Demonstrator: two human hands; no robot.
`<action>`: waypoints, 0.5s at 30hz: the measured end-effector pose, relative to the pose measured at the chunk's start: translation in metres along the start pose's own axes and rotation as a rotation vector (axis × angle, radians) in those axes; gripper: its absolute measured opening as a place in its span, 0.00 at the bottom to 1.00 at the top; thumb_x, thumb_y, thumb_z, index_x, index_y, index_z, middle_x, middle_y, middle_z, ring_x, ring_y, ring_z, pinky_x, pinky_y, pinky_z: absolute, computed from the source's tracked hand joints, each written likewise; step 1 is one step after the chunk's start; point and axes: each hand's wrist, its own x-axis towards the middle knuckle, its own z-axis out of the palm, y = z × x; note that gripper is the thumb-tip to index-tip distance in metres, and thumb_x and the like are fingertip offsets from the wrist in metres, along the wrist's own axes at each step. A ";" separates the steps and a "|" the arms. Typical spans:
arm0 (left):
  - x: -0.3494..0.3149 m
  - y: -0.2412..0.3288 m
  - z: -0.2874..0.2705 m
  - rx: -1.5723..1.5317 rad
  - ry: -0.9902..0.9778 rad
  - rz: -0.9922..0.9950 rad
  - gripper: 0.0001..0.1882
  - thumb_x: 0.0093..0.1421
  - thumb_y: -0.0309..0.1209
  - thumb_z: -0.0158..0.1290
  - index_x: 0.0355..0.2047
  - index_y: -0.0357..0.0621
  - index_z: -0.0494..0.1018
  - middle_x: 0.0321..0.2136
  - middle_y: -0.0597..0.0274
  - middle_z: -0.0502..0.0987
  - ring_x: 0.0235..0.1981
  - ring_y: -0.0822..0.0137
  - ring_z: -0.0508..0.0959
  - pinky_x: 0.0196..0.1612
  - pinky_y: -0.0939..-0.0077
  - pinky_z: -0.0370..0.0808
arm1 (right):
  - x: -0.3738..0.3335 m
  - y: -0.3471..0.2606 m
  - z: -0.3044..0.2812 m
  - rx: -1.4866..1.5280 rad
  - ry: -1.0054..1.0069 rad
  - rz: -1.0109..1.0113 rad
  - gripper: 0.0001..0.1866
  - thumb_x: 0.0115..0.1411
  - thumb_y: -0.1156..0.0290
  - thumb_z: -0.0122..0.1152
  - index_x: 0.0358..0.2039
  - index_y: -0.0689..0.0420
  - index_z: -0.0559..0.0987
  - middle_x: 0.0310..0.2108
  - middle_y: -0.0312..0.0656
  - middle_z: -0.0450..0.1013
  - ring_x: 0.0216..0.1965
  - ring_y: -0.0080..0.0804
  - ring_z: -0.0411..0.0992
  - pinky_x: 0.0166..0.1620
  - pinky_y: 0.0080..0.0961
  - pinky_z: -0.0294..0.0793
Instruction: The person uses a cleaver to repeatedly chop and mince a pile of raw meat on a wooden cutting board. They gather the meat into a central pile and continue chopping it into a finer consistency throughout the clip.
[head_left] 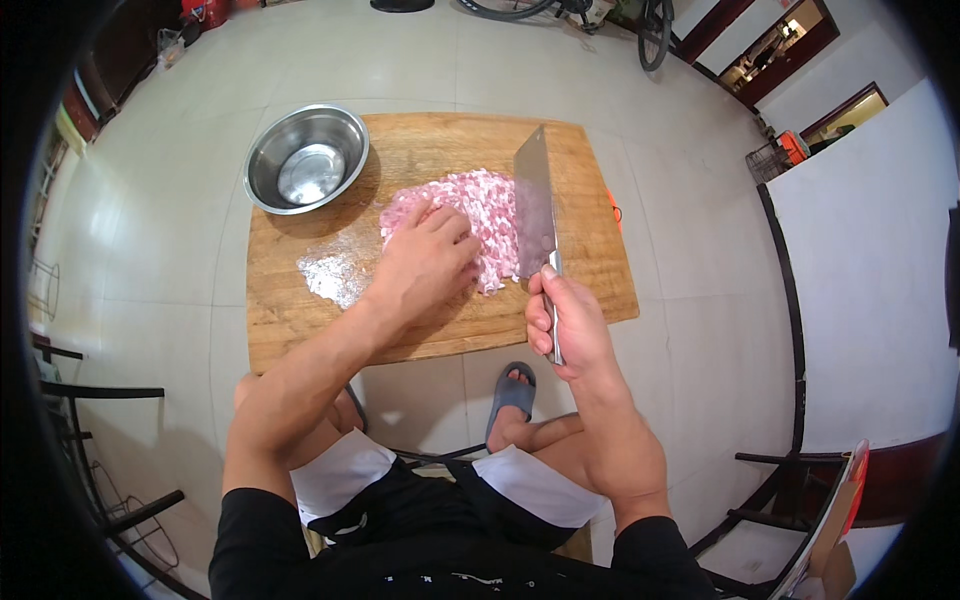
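Note:
A heap of diced pink-and-white meat (492, 215) lies on the wooden board (430, 132). My left hand (430, 250) rests on the heap's left side, fingers spread and bent over the pieces. In my right hand (572, 318) is the metal handle of a cleaver (535, 200). Its broad blade stands on edge along the heap's right side, pointing away from me. A wet patch with whitish bits (335, 277) shows on the board left of my wrist. What lies under my left palm is hidden.
A steel bowl (308, 160) stands at the board's far left corner, with nothing seen in it. An orange item (615, 207) peeks out past the right edge. My slippered foot (512, 400) is below the near edge. Black-framed chairs (100, 392) flank me, and a bicycle (580, 12) stands far off.

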 end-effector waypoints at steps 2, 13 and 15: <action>0.003 -0.007 0.004 0.056 0.077 -0.038 0.18 0.59 0.40 0.69 0.48 0.49 0.83 0.47 0.61 0.80 0.59 0.56 0.77 0.73 0.47 0.65 | 0.001 0.003 -0.002 -0.024 -0.002 0.023 0.19 0.80 0.52 0.54 0.42 0.57 0.73 0.20 0.33 0.67 0.13 0.21 0.62 0.18 0.20 0.62; -0.001 -0.033 0.002 -0.009 0.203 -0.115 0.49 0.51 0.52 0.75 0.69 0.47 0.72 0.69 0.42 0.67 0.69 0.40 0.68 0.73 0.44 0.65 | -0.004 0.004 0.006 -0.123 -0.046 -0.030 0.18 0.81 0.54 0.50 0.43 0.57 0.73 0.20 0.32 0.66 0.13 0.20 0.62 0.17 0.19 0.62; 0.001 -0.040 0.006 0.028 0.194 -0.127 0.51 0.50 0.56 0.74 0.70 0.46 0.71 0.69 0.39 0.67 0.69 0.38 0.68 0.73 0.42 0.63 | -0.004 0.003 0.005 -0.127 -0.055 -0.039 0.18 0.81 0.54 0.49 0.43 0.57 0.73 0.20 0.32 0.66 0.13 0.20 0.62 0.17 0.19 0.62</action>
